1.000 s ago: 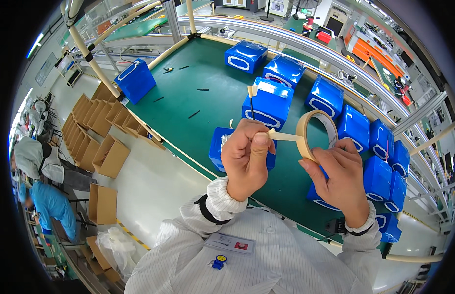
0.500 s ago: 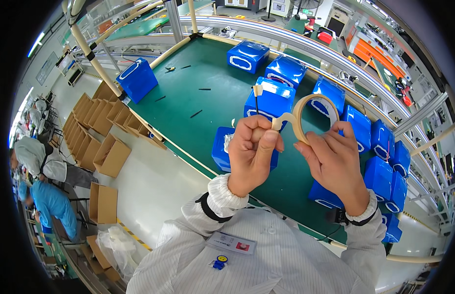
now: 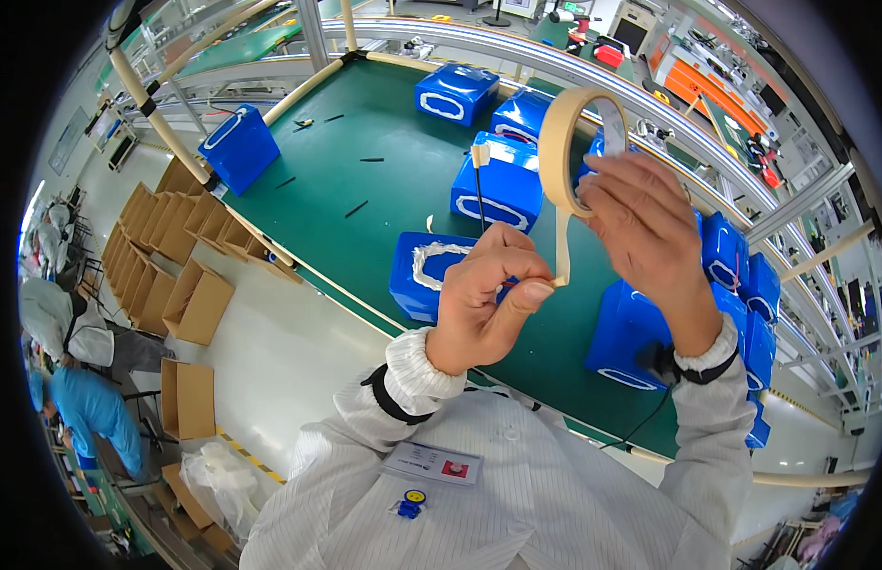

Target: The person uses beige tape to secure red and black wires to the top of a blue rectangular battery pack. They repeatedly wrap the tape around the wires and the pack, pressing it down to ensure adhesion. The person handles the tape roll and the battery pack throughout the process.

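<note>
My right hand (image 3: 640, 218) grips a roll of masking tape (image 3: 557, 157), raised over the table. A strip of tape (image 3: 562, 247) runs down from the roll to my left hand (image 3: 488, 309), whose thumb and forefinger pinch its end. A thin black cable (image 3: 479, 195) with a beige tape flag at its tip stands up from behind my left hand; its lower end is hidden. Just behind and left of that hand sits a blue-wrapped block (image 3: 412, 290) with a rough white ring on top. A bit of red shows by my left fingers, too small to name.
More blue blocks with white rings, such as one at the back (image 3: 457, 90), stand along the far and right sides of the green table (image 3: 317, 218). Another blue block (image 3: 241, 152) is at the left corner. Small black strips (image 3: 356, 209) lie about. Cardboard boxes (image 3: 199, 299) line the floor at left.
The tape roll and my right hand have moved up, and the strip has gone from a short curl to a longer, downward stretch. My left hand has dropped slightly, still pinching. The view has shifted.
</note>
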Tool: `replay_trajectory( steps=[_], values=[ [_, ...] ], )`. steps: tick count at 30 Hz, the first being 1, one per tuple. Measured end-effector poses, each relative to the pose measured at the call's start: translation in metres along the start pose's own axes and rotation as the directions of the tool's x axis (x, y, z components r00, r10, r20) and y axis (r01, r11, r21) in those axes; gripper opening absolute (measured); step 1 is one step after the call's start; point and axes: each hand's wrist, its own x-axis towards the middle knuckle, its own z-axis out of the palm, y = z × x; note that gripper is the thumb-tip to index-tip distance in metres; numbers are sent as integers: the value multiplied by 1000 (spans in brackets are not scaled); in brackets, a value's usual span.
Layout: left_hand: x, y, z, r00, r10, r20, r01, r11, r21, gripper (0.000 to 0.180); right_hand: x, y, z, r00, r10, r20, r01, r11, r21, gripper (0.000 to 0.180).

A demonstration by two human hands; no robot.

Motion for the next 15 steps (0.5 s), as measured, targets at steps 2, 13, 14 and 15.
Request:
replay_trajectory(
  steps=[2,13,14,15],
  values=[
    [0,-2,2,999,27,26,-26,1000,-10,16,6,11,-2,995,-94,-12,94,996,7,22],
    [14,-4,-6,961,34,276,-65,993,103,14,35,11,-2,917,-393,-67,398,910,114,21],
    [15,-3,-5,962,6,274,-43,990,131,13,35,10,-1,906,-415,-85,422,901,98,21],
    [17,0,-5,962,-23,272,-21,987,159,14,36,10,-1,893,-438,-102,446,891,82,20]
  ],
)
